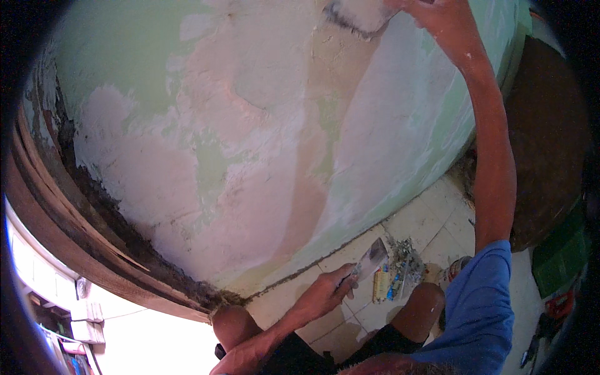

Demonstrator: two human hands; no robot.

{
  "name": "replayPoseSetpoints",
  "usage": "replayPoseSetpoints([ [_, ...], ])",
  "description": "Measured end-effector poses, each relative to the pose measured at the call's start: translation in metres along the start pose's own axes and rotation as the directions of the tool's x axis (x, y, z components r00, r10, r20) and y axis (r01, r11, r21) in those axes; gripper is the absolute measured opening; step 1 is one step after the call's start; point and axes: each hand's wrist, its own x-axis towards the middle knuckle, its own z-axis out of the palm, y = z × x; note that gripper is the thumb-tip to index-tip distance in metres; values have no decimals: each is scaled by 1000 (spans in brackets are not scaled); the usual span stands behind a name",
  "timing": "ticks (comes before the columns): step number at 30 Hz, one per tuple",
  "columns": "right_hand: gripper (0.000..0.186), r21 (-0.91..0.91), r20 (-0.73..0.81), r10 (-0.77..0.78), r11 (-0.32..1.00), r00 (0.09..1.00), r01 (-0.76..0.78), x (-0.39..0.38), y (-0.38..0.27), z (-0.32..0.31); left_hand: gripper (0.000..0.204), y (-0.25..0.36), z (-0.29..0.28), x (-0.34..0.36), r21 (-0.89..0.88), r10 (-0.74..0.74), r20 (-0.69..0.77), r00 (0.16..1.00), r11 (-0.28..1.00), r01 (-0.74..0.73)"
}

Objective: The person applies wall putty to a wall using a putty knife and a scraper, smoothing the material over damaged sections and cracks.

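A patchy wall [250, 156], pale green with pinkish-white filler areas, rises in front of me. My right hand [440, 19] is raised at the top right, its fingers closed on a pale pad [362, 15] with a dark, fuzzy edge. The pad lies against the wall; its exact kind is unclear, and the top of it is cut off by the picture. Lower down, near the floor, my left hand [328, 289] grips the handle of a putty knife [373, 255]. Its broad metal blade points up and to the right, apart from the wall.
On the tiled floor [440, 203], debris and a small yellow packet [381, 284] lie beside my knees. A can [457, 269] stands by my right knee. To the left runs a wooden frame [75, 244] with a rough, broken edge. A brown panel [550, 144] and a green object [559, 256] are at right.
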Motion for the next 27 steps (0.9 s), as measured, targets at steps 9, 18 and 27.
replayPoseSetpoints([
  [9,29,-53,235,69,997,970,-58,-37,-17,-14,31,10,-2,-1,-13,-69,5,998,998,69],
  [18,33,648,203,306,671,930,-361,-103,-10,14,20,8,2,0,-50,-55,-1,999,997,55],
  [27,37,701,269,217,624,938,-345,-100,-8,-2,25,17,-5,-5,-7,-114,-128,985,993,114],
])
